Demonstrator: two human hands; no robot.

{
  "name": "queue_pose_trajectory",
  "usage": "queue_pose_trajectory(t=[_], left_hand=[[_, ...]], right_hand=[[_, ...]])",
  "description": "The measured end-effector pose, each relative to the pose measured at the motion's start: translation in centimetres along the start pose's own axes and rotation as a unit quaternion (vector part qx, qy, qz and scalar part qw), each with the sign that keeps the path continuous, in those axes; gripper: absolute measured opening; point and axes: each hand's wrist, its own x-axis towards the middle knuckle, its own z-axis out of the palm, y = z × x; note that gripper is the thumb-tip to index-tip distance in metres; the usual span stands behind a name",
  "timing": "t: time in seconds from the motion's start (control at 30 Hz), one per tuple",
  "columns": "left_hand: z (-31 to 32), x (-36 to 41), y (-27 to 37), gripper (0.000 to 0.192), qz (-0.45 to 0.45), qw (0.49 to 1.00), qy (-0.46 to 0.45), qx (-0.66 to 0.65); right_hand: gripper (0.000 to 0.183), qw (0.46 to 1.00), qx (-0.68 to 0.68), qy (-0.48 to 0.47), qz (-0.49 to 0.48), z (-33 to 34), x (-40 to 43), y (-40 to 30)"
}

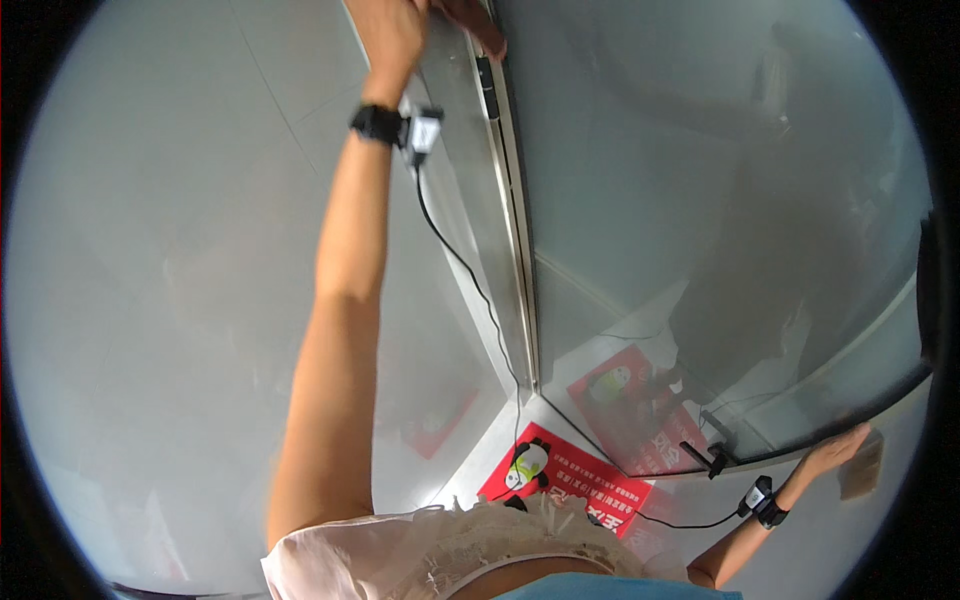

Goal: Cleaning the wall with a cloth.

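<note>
My left arm reaches up along a glossy grey wall panel (187, 262). My left hand (391, 37) is at the top edge, beside a metal door frame (517, 247), with its fingers partly cut off. A darker hand shape (480, 30) lies against the frame; whether it is a reflection is unclear. Just below it is a black fitting (487, 90). At lower right, my right hand (832, 450) lies along the dark edge of a glass door (637, 187). Its grip cannot be made out. Near it are a black lever handle (709, 459) and a brown rectangular piece (861, 469).
A red floor mat (566, 472) with a panda picture and writing lies below, mirrored in the glass. Each wrist wears a black strap with a small device, the left device (424, 133) and the right device (755, 496), both trailing black cables.
</note>
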Motion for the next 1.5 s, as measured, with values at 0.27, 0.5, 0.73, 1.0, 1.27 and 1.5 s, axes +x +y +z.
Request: queue_pose_trajectory(t=[0.27, 0.5, 0.73, 1.0, 1.27, 1.5], left_hand=[[-5.4, -28.1, 7.6, 0.090, -0.217, 0.963, -0.158, 0.017], [-8.3, -47.7, 13.8, 0.085, -0.407, 0.864, -0.296, -0.003], [-7.1, -52.5, 14.7, 0.059, -0.564, 0.795, -0.217, -0.055], [-15.0, -62.2, 4.5, 0.031, -0.725, 0.605, -0.291, -0.151], [-20.3, -50.8, 17.1, 0.025, -0.819, 0.259, -0.088, -0.504], [-25.6, -44.7, 17.9, 0.043, -0.780, 0.221, -0.096, -0.578]], right_hand=[[0.059, 0.997, 0.002, 0.004, 0.081, 0.9, 0.2, -3.1], [0.060, 0.999, 0.040, -0.012, 0.031, 0.5, 1.3, -3.0], [0.058, 0.998, -0.014, 0.002, -0.062, 2.7, 2.2, -6.8], [0.064, 0.997, 0.065, -0.047, -0.002, 6.4, 0.0, -13.0], [0.055, 0.998, 0.032, -0.052, -0.015, 2.4, 1.1, -10.3], [0.052, 0.993, -0.006, -0.052, -0.107, 3.2, 1.6, -8.9]])
